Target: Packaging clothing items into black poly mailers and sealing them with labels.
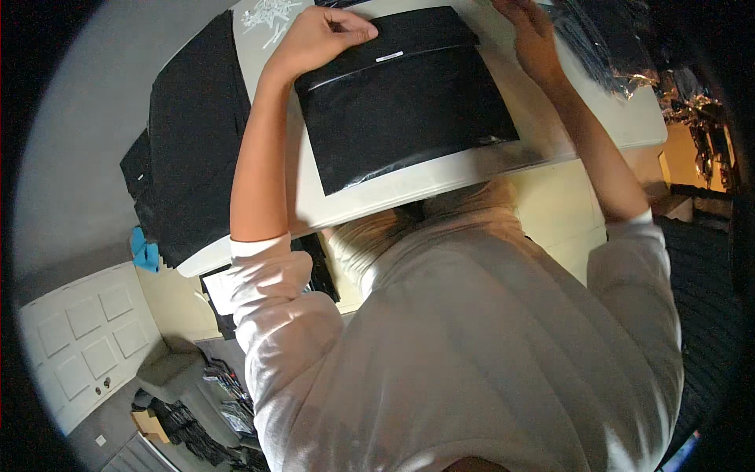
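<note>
Here the person leans over a white tabletop (409,189), both arms stretched toward its far edge. In front of them lies a folded black garment in a clear plastic bag (405,102), lying flat near the middle of the tabletop, its near corner close to the near edge. The left hand (318,35) is curled and presses down on the far left corner of the bag, fingers bent over the folded flap, where a small white label strip (389,57) shows. The right hand (531,31) rests at the far right corner, fingers spread on or just beside the bag's edge; whether it grips the plastic cannot be told.

Judging from this, the flap of the bag is being closed or smoothed. To do that well, the person would likely want to hold one corner firmly while the other hand runs along the flap, keeping the plastic taut so that no wrinkles or trapped air stay inside, and the garment stays square.

The bag appears to hold one dark folded piece, filling it nearly edge to edge. On the left edge of the tabletop hangs a stack of black cloth (193,134). At the far right corner lies a heap of shiny clear bags (605,47). Small white bits (267,16) lie scattered at the far left.
</note>
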{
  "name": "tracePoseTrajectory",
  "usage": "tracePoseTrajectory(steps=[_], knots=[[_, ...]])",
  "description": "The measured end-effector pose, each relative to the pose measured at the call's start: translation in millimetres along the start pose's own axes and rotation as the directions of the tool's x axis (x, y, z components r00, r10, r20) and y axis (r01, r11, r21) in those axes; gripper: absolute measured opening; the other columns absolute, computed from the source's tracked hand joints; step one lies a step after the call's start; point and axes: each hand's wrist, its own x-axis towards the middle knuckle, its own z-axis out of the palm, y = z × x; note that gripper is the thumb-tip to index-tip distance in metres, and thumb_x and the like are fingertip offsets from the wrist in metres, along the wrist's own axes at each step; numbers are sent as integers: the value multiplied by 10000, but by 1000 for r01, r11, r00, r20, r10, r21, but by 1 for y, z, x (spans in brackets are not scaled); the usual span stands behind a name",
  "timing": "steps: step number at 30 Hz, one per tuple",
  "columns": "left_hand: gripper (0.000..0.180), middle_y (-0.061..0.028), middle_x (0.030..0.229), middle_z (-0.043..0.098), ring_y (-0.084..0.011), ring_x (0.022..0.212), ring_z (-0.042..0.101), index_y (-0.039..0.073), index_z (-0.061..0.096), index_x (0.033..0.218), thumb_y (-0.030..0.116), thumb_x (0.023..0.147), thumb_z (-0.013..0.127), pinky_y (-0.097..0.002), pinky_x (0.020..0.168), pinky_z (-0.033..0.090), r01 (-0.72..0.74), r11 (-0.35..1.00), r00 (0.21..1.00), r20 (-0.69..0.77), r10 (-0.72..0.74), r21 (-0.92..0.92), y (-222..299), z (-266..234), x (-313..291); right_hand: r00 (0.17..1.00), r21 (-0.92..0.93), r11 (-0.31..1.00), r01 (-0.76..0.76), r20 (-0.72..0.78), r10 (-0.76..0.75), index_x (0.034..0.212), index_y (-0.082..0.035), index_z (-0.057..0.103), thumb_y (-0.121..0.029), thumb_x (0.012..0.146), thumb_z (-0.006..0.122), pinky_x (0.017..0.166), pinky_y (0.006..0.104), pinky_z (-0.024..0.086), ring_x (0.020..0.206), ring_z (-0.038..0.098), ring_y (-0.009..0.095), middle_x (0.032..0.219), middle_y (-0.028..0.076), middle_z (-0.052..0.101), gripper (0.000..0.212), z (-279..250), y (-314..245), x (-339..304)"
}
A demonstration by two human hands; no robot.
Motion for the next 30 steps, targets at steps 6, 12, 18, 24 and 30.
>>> tracePoseTrajectory(steps=[6,12,18,24,30], knots=[[118,-30,823,739,-84,748,638,-5,776,927,93,881,730,-263,715,523,28,998,980,-196,-37,-48,-10,-10,-11,652,90,877,-473,704,280,1119,-18,679,-409,1083,409,717,319,542,738,681,174,874,112,723,476,42,-93,-149],[135,-24,788,714,-79,702,601,-25,767,914,96,881,718,-247,652,485,-72,986,939,-344,16,-150,-30,-10,1,335,-116,641,-759,774,537,1315,-52,622,-253,1060,520,592,273,506,620,623,100,754,55,676,340,105,-69,-235],[133,-23,770,710,-76,692,588,-9,773,913,106,870,723,-251,641,478,-45,997,899,-439,12,-64,-33,-15,-7,476,82,545,-835,605,638,1372,-35,574,-228,1047,550,516,254,505,598,618,99,766,63,669,378,120,-62,-238],[130,-24,769,720,-75,681,580,10,780,917,114,868,722,-260,635,473,-56,998,914,-403,42,-23,-29,-14,-2,521,166,498,-851,377,765,1215,-21,681,-258,1015,610,440,240,413,460,533,84,630,48,626,318,124,-60,-240],[132,-23,758,717,-75,672,578,8,781,911,106,860,709,-259,627,469,-45,998,924,-381,28,-37,-32,-14,-3,462,184,430,-884,205,863,1069,-14,735,-310,990,646,388,245,360,366,463,82,515,40,575,320,123,-61,-235]])
